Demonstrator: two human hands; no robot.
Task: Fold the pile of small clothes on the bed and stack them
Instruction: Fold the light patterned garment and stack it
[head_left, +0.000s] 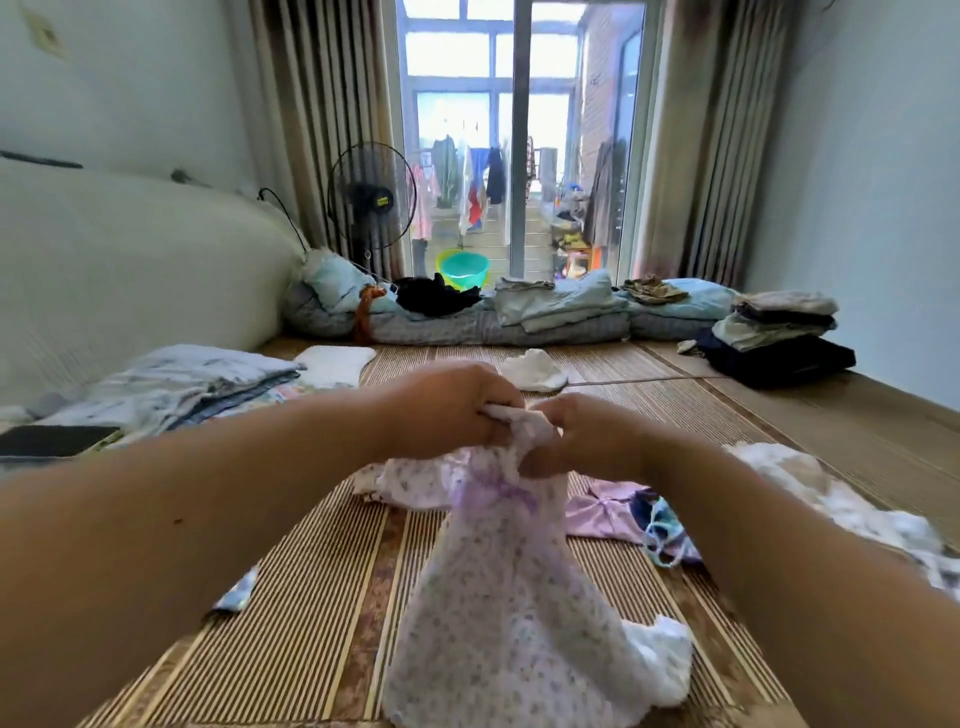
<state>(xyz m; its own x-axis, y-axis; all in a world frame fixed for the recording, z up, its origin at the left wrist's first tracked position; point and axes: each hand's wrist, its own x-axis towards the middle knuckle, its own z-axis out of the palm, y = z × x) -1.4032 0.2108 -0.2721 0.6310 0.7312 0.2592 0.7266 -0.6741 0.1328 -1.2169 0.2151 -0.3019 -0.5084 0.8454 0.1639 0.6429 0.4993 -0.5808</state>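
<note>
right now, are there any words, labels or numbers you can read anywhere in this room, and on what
No text here is readable.
Yellow label on the fan hub: too small and blurred to read.
Floral dress: printed pattern only, no writing.

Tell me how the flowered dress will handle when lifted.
The small white lilac-flowered dress looks floppy: it hangs in folds from the left hand and right hand gripping its top. Probably light: thin cloth. Its hem pools on the striped woven mat, so rolling seems unlikely.
</note>
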